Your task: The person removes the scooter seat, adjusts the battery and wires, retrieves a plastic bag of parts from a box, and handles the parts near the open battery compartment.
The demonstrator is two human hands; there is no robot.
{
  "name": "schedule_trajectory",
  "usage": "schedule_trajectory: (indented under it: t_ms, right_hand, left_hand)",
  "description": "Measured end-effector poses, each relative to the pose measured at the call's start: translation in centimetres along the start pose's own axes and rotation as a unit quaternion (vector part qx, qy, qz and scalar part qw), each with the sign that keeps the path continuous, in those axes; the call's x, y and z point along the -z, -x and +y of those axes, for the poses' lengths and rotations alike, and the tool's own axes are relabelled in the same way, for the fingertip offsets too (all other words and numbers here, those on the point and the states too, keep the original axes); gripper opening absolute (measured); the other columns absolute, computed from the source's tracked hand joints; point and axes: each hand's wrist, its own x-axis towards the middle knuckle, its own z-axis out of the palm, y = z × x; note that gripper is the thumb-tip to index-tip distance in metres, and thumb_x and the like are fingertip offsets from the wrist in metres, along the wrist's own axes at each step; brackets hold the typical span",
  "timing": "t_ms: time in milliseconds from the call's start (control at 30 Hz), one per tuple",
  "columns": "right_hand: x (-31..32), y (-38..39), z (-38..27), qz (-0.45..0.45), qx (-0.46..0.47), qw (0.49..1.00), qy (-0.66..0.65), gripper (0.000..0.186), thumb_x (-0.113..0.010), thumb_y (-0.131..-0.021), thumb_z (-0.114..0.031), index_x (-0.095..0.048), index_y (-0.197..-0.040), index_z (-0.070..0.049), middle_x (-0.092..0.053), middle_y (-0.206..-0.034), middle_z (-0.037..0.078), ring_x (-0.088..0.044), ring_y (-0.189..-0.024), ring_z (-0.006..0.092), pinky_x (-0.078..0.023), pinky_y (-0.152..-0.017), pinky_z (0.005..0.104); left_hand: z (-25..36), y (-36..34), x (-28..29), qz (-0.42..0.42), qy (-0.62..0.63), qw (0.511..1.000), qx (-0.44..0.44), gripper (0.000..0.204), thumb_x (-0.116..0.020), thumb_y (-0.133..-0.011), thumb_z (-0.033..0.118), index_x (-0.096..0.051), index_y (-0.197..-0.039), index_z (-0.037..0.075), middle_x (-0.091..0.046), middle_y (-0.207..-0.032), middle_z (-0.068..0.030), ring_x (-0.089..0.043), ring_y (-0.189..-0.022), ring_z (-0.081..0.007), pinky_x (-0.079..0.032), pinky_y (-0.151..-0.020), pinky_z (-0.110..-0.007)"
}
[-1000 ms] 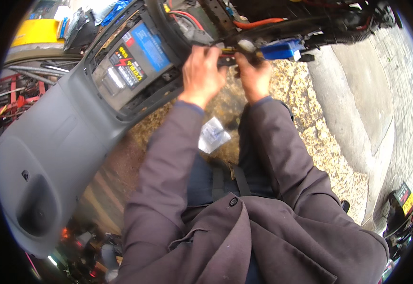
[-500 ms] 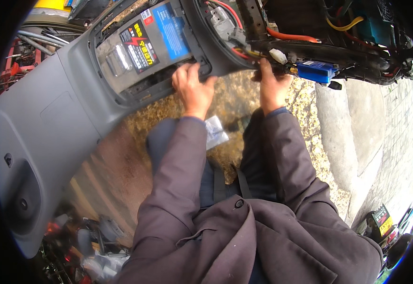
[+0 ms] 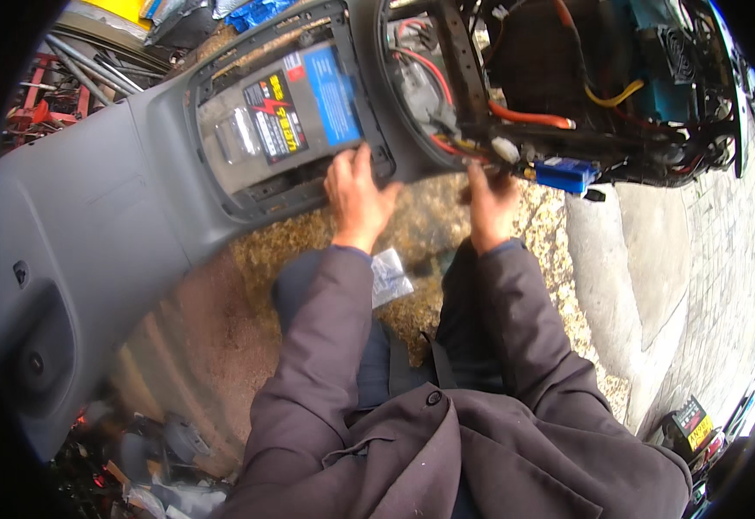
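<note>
A grey plastic scooter body panel [image 3: 92,225] lies tilted across the left, with a boxy battery [image 3: 282,117] bearing a blue, black and red label set in its opening. My left hand [image 3: 357,195] grips the lower edge of the panel's battery frame. My right hand [image 3: 490,195] is closed on the dark frame bar just left of a blue connector block [image 3: 565,173]. Red, orange and yellow cables [image 3: 529,115] run through the open frame above it. Both sleeves are dark purple-grey.
Gravelly ground [image 3: 420,225] lies under the hands, with a white scrap of paper [image 3: 390,277] by my knee. Grey paving [image 3: 697,259] spreads to the right. Red metal parts [image 3: 35,112] sit at the upper left, rubbish [image 3: 135,476] at the lower left, a small labelled box [image 3: 691,422] at the lower right.
The view has shifted so the panel and frame sit lower and nearer. My left hand has moved from the frame bar to the battery opening's edge. My right hand stays on the bar.
</note>
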Motion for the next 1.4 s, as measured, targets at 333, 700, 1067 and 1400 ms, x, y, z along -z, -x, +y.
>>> schedule_trajectory:
  t_ms: [333, 700, 1067, 1400]
  right_hand:
    - [-0.2, 3.1, 1.1, -0.132, -0.018, 0.978, 0.159, 0.025, -0.071, -0.09, -0.016, -0.053, -0.079, -0.002, -0.057, -0.062, 0.003, -0.053, -0.054, 0.0107, -0.043, -0.05, 0.0257]
    - [-15.5, -0.2, -1.4, -0.29, 0.296, 0.844, 0.341, 0.022, -0.069, -0.086, -0.016, -0.057, -0.079, 0.001, -0.061, -0.073, 0.02, -0.062, -0.067, 0.0383, -0.048, -0.061, 0.0412]
    - [-19.2, -4.0, 0.3, -0.228, 0.33, 0.83, 0.389, 0.023, -0.065, -0.088, -0.024, -0.061, -0.079, -0.003, -0.064, -0.074, 0.021, -0.066, -0.07, 0.038, -0.05, -0.062, 0.0433]
    - [-18.9, -4.5, 0.7, -0.251, 0.307, 0.828, 0.397, 0.023, -0.067, -0.088, -0.02, -0.059, -0.081, -0.001, -0.064, -0.071, 0.018, -0.066, -0.064, 0.0321, -0.05, -0.061, 0.04]
  left_hand:
    - [-5.3, 2.2, 4.1, 0.152, 0.086, 0.976, 0.132, 0.061, -0.081, -0.071, 0.015, -0.055, -0.123, -0.003, -0.056, -0.121, -0.0202, -0.056, -0.111, -0.0372, -0.045, -0.099, -0.043]
    - [-18.1, 5.1, 10.7, 0.253, 0.43, 0.604, 0.621, 0.067, -0.077, -0.084, 0.038, -0.049, -0.133, 0.002, -0.041, -0.142, -0.0185, -0.045, -0.124, -0.0377, -0.041, -0.101, -0.053]
    - [-20.0, 3.2, 8.3, 0.317, 0.527, 0.569, 0.546, 0.045, -0.073, -0.087, 0.031, -0.057, -0.116, 0.0, -0.065, -0.11, -0.0089, -0.063, -0.092, -0.0221, -0.052, -0.067, -0.043]
    - [-18.1, 8.3, 17.1, 0.416, 0.444, 0.602, 0.517, 0.085, -0.082, -0.081, 0.023, -0.024, -0.141, 0.007, -0.046, -0.122, -0.012, -0.047, -0.104, -0.0226, -0.046, -0.085, -0.043]
